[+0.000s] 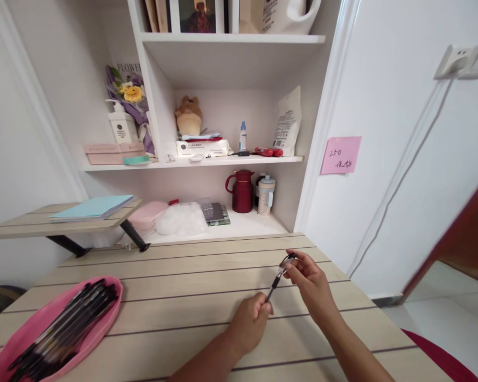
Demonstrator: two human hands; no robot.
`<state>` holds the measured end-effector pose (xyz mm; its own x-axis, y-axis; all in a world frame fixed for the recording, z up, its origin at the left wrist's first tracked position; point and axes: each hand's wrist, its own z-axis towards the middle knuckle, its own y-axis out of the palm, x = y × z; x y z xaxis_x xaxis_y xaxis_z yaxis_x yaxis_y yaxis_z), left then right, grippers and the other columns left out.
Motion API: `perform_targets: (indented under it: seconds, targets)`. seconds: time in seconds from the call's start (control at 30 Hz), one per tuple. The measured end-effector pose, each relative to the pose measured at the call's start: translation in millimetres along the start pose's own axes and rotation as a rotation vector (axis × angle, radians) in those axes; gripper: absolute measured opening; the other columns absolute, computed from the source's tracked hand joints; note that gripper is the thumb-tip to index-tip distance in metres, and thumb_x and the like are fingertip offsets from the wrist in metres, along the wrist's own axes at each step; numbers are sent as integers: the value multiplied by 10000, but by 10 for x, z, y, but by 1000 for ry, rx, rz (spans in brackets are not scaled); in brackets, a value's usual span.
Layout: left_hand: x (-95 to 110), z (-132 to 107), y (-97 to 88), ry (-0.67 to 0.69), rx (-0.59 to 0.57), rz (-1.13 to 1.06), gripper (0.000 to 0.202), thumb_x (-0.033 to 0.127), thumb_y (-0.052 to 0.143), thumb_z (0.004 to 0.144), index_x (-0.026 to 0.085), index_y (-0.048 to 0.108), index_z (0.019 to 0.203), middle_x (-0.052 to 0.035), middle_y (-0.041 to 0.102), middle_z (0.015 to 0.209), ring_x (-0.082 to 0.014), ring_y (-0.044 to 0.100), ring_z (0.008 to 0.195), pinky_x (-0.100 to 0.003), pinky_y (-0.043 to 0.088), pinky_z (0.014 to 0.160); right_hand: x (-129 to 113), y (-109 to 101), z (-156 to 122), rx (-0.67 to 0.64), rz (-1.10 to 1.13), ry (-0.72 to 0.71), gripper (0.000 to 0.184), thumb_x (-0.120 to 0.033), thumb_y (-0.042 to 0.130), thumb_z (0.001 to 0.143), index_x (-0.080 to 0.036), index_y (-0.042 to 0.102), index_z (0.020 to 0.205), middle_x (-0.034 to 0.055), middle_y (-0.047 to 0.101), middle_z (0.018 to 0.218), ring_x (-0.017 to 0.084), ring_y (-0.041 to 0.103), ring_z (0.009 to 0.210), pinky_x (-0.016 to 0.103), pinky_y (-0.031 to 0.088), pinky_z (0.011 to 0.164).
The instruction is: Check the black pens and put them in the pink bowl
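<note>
Above the desk, my left hand [249,322] is closed around the barrel of a gel pen [275,282] with a black grip, which tilts up and to the right. My right hand [308,284] pinches a clear and black pen cap [289,259] at the pen's upper end. Whether the cap touches the pen's tip I cannot tell. To the left, a pink oval tray [117,303] holds many dark pens [69,323] lying lengthwise in a heap.
The slatted wooden desk [175,313] meets a white shelf unit [231,163]. A raised stand [19,228] at left bears blue paper [93,207]. Behind the desk stand a red jug [242,192], a pale cup [266,195] and a white plastic bag [182,219]. A pink note [340,155] hangs on the wall.
</note>
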<state>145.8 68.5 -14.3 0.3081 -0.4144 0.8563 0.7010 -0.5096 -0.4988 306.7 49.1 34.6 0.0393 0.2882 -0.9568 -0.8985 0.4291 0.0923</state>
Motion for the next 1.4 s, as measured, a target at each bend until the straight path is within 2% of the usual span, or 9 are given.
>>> perform_targets:
  seconds: [0.27, 0.33, 0.43, 0.57, 0.7, 0.87, 1.17, 1.3, 1.4]
  targets:
    - [-9, -10, 9, -2, 18, -12, 220, 309, 328, 828, 175, 455, 709, 37, 409, 592, -101, 385, 587, -207, 290, 561, 200, 28, -16, -188, -80, 87, 257, -431, 589, 703, -189, 563, 783, -14, 542, 580, 117, 490, 489, 244, 343, 449]
    - [-14, -10, 11, 1, 18, -21, 225, 317, 329, 830, 174, 454, 709, 39, 403, 588, -99, 378, 578, -207, 287, 556, 200, 5, -19, -203, -64, 112, 265, -425, 588, 710, -190, 567, 830, 1, 572, 622, 126, 509, 531, 245, 351, 466]
    - [-26, -4, 13, -21, 24, -18, 232, 318, 321, 831, 173, 467, 724, 43, 386, 562, -100, 366, 561, -210, 284, 552, 153, -48, -28, -242, 2, 128, 363, -423, 580, 725, -209, 551, 1017, 59, 638, 867, 168, 564, 720, 274, 410, 574]
    - [-40, 3, 9, -2, 4, -2, 226, 307, 325, 826, 171, 480, 733, 44, 383, 566, -99, 367, 560, -209, 283, 547, 128, -78, -45, -332, 100, 132, 435, -429, 541, 757, -229, 491, 1141, 91, 601, 1087, 206, 557, 910, 334, 430, 734]
    - [-43, 0, 4, 25, 0, 19, 217, 288, 320, 827, 170, 476, 734, 41, 394, 582, -99, 379, 577, -204, 287, 552, 197, -41, -62, -372, 109, 99, 321, -428, 508, 779, -188, 537, 989, 85, 649, 930, 193, 574, 814, 342, 423, 709]
    - [-61, -6, 6, 59, 14, 38, 240, 311, 309, 839, 171, 469, 727, 39, 391, 583, -97, 370, 561, -207, 279, 540, 270, 15, -100, -352, 128, 67, 250, -399, 475, 807, -191, 518, 939, 63, 644, 872, 168, 561, 757, 320, 415, 680]
    - [-71, 11, 17, 30, 37, 43, 233, 287, 339, 823, 163, 511, 726, 33, 395, 574, -99, 369, 554, -211, 290, 536, 340, 46, -118, -277, 148, 114, 320, -447, 500, 775, -186, 530, 957, 63, 646, 840, 163, 562, 726, 316, 434, 671]
    - [-82, 27, 23, 34, 66, -2, 207, 263, 367, 807, 164, 546, 835, 13, 485, 649, -107, 417, 597, -214, 345, 570, 385, 121, -155, -268, 136, 189, 383, -485, 529, 741, -184, 554, 978, 46, 652, 797, 151, 570, 700, 293, 440, 662]
    - [-84, 33, 30, -13, 83, -40, 262, 250, 334, 817, 169, 529, 973, 15, 513, 623, -103, 438, 549, -211, 370, 544, 449, 248, -218, -319, 49, 233, 375, -502, 584, 676, -154, 589, 816, 27, 628, 667, 146, 561, 600, 270, 431, 575]
